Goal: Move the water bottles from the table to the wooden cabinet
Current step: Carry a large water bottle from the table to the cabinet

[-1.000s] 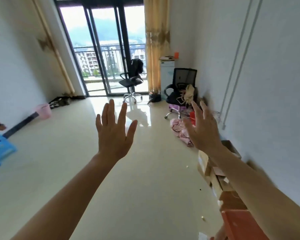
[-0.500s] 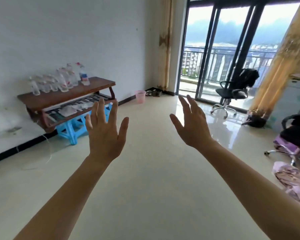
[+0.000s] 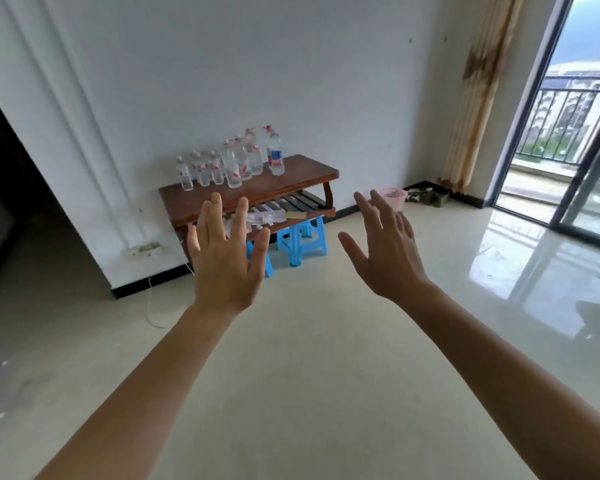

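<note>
I hold both hands up before me, the left hand (image 3: 224,268) and the right hand (image 3: 388,258), fingers spread and holding nothing, probably so each is free to take a bottle. The water bottles (image 3: 232,164) stand upright, crowded together at the back of the wooden table (image 3: 291,174) (it rests on blue plastic stools (image 3: 302,240)), well apart from my hands. I cannot see the cabinet.

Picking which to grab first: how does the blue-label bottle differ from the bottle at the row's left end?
The blue-label bottle stands at the right end and looks taller; the left-end bottle looks shorter, with a reddish label. Both are clear, upright, on the wooden cabinet.
</note>
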The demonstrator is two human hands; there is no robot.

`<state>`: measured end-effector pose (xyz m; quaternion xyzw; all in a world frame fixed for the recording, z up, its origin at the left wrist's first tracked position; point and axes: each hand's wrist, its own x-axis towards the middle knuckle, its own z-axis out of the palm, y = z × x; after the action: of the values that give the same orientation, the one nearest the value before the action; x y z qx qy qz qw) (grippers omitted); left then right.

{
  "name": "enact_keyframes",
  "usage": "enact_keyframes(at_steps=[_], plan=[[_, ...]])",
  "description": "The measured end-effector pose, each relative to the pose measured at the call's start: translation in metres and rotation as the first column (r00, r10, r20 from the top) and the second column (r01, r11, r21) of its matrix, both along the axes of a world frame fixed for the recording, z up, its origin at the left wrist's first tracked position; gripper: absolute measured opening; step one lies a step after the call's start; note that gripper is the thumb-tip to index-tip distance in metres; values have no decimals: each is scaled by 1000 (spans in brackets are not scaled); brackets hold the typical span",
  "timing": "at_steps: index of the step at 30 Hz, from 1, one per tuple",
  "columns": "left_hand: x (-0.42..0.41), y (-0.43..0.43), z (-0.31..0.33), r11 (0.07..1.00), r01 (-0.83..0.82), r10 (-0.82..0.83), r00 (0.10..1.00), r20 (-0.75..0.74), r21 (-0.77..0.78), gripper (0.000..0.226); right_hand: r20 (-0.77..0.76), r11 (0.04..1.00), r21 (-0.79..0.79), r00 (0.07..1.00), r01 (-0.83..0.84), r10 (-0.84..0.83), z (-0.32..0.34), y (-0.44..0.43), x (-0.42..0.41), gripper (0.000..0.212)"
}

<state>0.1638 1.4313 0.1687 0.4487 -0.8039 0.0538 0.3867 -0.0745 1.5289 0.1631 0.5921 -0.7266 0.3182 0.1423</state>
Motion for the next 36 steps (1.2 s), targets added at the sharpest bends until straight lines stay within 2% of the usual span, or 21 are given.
enact_keyframes(at_steps=[4, 7, 13, 16, 19, 26, 36], plan=[[6, -81, 12, 993, -108, 108, 994, -5, -46, 63, 81, 994, -35, 991, -107, 110, 14, -117, -8, 71], [15, -145, 4, 983, -178, 178, 984, -12, -41, 62, 123, 981, 0, 974, -194, 192, 6, -203, -2, 75], [12, -286, -20, 975, -222, 222, 975, -34, -22, 63, 121, 964, 3, 957, -267, 265, -11, -363, -1, 72], [-1, -366, -28, 976, -214, 212, 976, -54, -43, 62, 74, 963, -4, 960, -269, 269, -12, -442, -8, 70], [-19, -450, -24, 982, -190, 190, 980, -62, 0, 63, 67, 967, -20, 965, -253, 253, -4, -516, -24, 70], [-75, -616, -15, 994, -113, 113, 993, -24, 15, 64, 47, 986, -20, 985, -168, 168, -5, -653, -83, 68], [-186, -866, -59, 980, -150, 146, 988, 41, 134, 67, 189, 987, 36, 971, -156, 146, -59, -900, -199, 69]])
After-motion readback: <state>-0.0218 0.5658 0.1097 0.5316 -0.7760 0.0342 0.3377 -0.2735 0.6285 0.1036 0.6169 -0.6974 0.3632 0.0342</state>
